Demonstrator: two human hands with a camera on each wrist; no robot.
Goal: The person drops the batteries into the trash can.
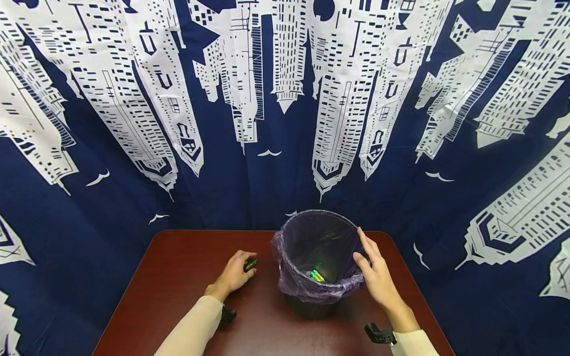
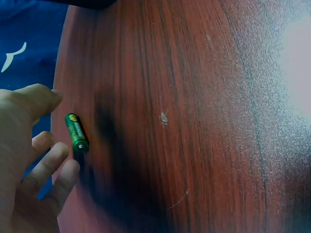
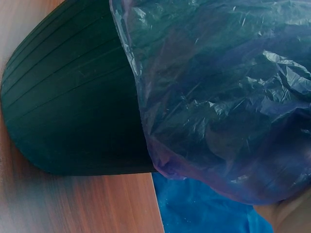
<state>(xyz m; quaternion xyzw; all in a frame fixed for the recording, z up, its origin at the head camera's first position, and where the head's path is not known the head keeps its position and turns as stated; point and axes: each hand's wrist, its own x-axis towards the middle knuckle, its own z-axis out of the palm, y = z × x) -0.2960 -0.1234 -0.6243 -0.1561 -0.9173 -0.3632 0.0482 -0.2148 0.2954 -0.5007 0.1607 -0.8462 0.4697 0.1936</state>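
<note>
A green battery (image 2: pixel 77 133) lies on its side on the table. My left hand (image 1: pixel 234 273) is right beside it, thumb and fingers spread around it; in the left wrist view the fingers (image 2: pixel 64 187) look apart from the battery. A dark waste bin (image 1: pixel 307 307) stands upright to the right, lined with a translucent purple bag (image 1: pixel 296 289) folded over its rim. Inside lie several green-yellow batteries (image 1: pixel 317 276). My right hand (image 1: pixel 377 277) rests at the bin's right rim with fingers fairly straight, the thumb reaching over the opening. In the right wrist view the bag hides most of that hand.
The reddish-brown wooden table (image 1: pixel 178 277) has rounded far corners. Close behind it hangs a dark blue curtain (image 1: pixel 249 198) printed with white buildings and birds. Dark bands (image 1: pixel 380 334) are worn at both wrists.
</note>
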